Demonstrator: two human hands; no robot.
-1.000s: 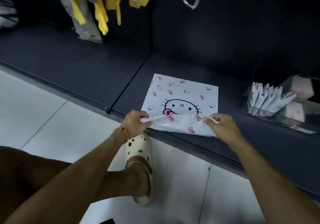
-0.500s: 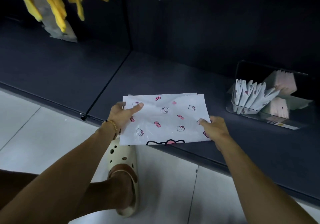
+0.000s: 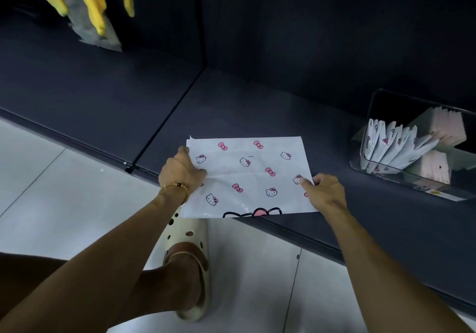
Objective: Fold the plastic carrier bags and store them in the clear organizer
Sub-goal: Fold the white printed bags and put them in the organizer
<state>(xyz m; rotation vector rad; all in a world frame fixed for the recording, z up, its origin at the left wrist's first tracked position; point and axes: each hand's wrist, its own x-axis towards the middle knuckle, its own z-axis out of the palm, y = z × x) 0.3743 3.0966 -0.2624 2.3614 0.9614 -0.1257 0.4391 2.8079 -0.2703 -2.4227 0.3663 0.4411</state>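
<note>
I see the white carrier bag [image 3: 247, 175] with pink bows and cat faces lying folded flat on the dark shelf [image 3: 257, 105], its near edge hanging just past the shelf lip over the pale floor [image 3: 46, 203]. My left hand [image 3: 181, 172] sits on the bag's left edge, thumb on top and fingers curled at the edge — pinching it. My right hand [image 3: 324, 193] pinches the bag's lower right corner, thumb on top, fingers tucked under. The clear organizer [image 3: 412, 149] stands to the right of the bag, well apart from it, holding folded bags [image 3: 391, 147] upright in a row. Yellow items [image 3: 90, 0] hang far left of the bag. A cream clog [image 3: 190, 232] sits just below the bag's near edge.
</note>
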